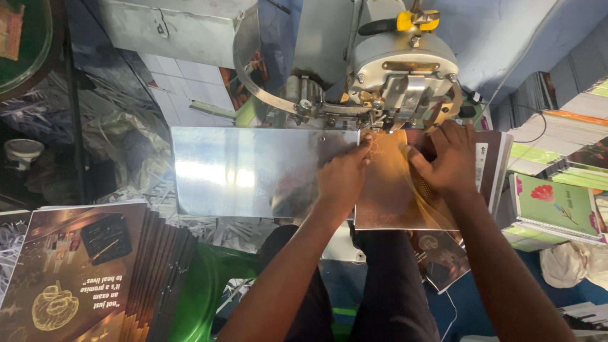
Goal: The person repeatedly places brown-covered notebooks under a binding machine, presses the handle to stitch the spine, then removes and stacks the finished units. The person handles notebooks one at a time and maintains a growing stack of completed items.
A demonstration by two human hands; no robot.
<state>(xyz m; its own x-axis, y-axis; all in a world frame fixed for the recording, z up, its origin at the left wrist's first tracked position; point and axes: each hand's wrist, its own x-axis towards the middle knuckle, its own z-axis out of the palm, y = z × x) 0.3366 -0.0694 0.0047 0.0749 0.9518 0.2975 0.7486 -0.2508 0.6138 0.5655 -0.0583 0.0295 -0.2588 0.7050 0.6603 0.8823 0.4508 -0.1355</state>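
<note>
While both hands press a brown booklet [396,190] flat under the stitching machine head [405,60] at 12 o'clock, left hand [342,180] and right hand [451,161] lie open-palmed, clenching nothing. Feeding it squarely under the head looks the next need. Brown-covered booklets [82,266] stack at 8 o'clock; green flowered notebooks [557,206] at 3.

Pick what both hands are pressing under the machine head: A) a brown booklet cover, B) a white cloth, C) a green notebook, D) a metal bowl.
A: the left hand and right hand lie flat on the brown booklet cover below the machine head.
</note>
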